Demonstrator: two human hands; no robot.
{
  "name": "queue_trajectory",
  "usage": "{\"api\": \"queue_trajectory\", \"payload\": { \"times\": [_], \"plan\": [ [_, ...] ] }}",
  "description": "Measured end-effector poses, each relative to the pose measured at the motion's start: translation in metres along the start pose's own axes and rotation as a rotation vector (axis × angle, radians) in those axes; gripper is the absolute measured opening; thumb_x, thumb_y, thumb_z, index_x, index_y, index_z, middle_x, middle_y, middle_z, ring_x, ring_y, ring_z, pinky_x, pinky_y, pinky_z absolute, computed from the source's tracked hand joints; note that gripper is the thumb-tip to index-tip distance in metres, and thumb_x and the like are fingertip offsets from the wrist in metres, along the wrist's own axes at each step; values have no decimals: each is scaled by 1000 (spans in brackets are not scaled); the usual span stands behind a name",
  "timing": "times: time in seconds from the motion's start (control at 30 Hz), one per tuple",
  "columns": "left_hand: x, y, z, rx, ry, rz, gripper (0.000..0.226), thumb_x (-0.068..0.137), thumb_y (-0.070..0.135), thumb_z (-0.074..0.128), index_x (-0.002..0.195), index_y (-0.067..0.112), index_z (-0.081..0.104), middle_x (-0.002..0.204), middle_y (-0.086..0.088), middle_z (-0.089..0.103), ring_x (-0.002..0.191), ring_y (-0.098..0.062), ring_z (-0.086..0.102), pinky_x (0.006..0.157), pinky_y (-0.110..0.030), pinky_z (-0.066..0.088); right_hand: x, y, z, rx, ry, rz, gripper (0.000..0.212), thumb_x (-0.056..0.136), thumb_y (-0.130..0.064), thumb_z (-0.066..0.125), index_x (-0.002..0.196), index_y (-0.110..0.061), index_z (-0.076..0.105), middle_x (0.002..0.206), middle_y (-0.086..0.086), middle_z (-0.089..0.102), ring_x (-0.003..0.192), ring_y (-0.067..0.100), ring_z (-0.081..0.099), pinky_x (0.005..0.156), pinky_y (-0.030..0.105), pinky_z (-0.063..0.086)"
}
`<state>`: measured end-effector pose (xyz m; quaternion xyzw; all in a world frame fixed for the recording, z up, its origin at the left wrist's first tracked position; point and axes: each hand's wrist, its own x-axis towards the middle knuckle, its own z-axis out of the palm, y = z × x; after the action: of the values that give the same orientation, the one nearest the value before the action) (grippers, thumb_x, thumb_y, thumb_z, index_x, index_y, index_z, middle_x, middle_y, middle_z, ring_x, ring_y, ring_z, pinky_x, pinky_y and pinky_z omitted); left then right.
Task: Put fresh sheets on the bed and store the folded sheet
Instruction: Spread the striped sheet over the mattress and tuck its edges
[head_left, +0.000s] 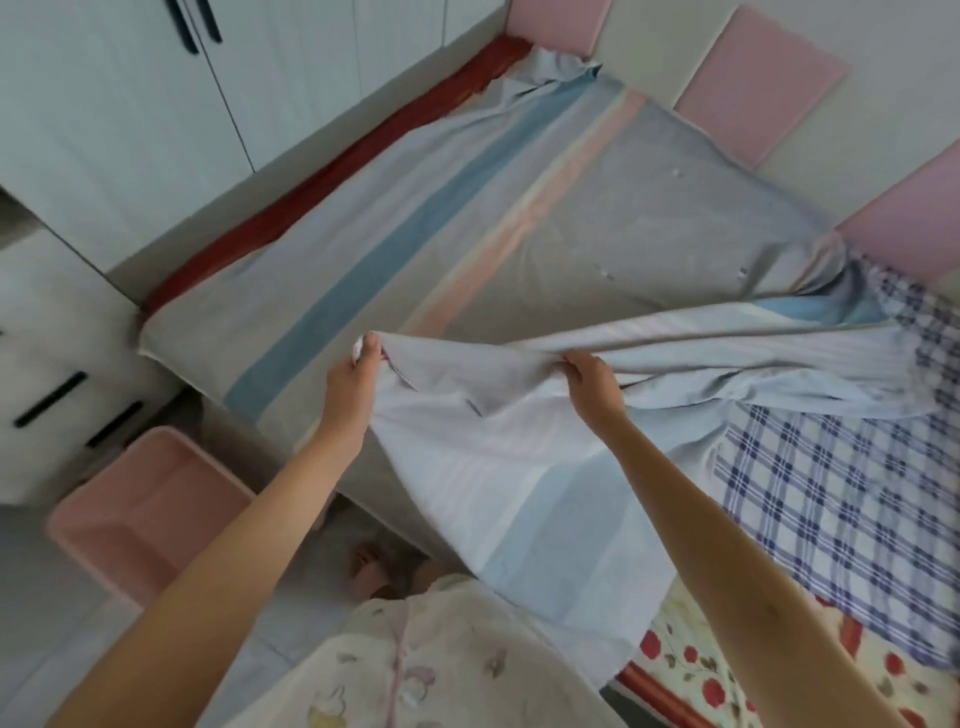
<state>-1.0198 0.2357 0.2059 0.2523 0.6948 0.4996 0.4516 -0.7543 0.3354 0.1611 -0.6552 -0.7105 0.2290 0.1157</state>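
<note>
A person standing at the near side of a bed lifts one edge of a striped sheet, grey with blue and pink bands. The left hand pinches a corner of the cloth between curled fingers and thumb, and the right hand grips a bunched fold further along the same edge. The far half of the sheet lies flat across the bed up to its far edge, where a red layer shows. The raised part hangs between the hands and trails, twisted, toward the bed's right side. There a blue plaid sheet lies uncovered over a floral cover. A pink bin stands on the floor by the bed's near left corner, beside a white wardrobe.
</note>
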Motion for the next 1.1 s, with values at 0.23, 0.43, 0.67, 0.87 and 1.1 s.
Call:
{"api": "queue_trajectory", "payload": {
  "times": [0.23, 0.43, 0.67, 0.87, 1.1],
  "plan": [
    [52, -17, -33, 93, 59, 25, 17, 100, 10, 39, 94, 17, 54, 85, 9, 55, 78, 0, 51, 64, -12, 41, 62, -52, 34, 226, 11, 39, 18, 92, 1, 45, 90, 3, 63, 85, 22, 64, 82, 36, 59, 66, 31, 35],
    [102, -30, -52, 201, 151, -11, 18, 99, 8, 39, 100, 13, 56, 94, -2, 58, 91, -17, 52, 76, -26, 40, 145, -100, 52, 250, 5, -73, 23, 86, -5, 51, 96, -8, 72, 90, 12, 72, 86, 28, 65, 70, 28, 43],
    [163, -48, -70, 139, 393, -50, 20, 98, 6, 38, 101, 7, 58, 94, -2, 57, 88, -14, 50, 68, -18, 38, 242, -185, 105, 255, -20, -250, 33, 71, -17, 41, 82, -17, 72, 76, -3, 67, 87, 20, 58, 91, 42, 44],
    [258, -123, -119, 127, 654, -142, 22, 98, 9, 36, 105, 5, 57, 97, -8, 55, 90, -18, 48, 78, -29, 35, 314, -233, 230, 196, -170, -438, 22, 86, -6, 49, 92, -13, 68, 79, -7, 58, 94, 23, 54, 87, 34, 35],
    [370, -265, -169, 316, 656, -316, 23, 94, 1, 40, 102, -6, 61, 105, -30, 60, 95, -36, 57, 76, -34, 39, 345, -185, 416, -153, -541, -630, 41, 94, -13, 50, 135, -11, 46, 139, 11, 42, 126, 31, 41, 102, 39, 34]
  ]
}}
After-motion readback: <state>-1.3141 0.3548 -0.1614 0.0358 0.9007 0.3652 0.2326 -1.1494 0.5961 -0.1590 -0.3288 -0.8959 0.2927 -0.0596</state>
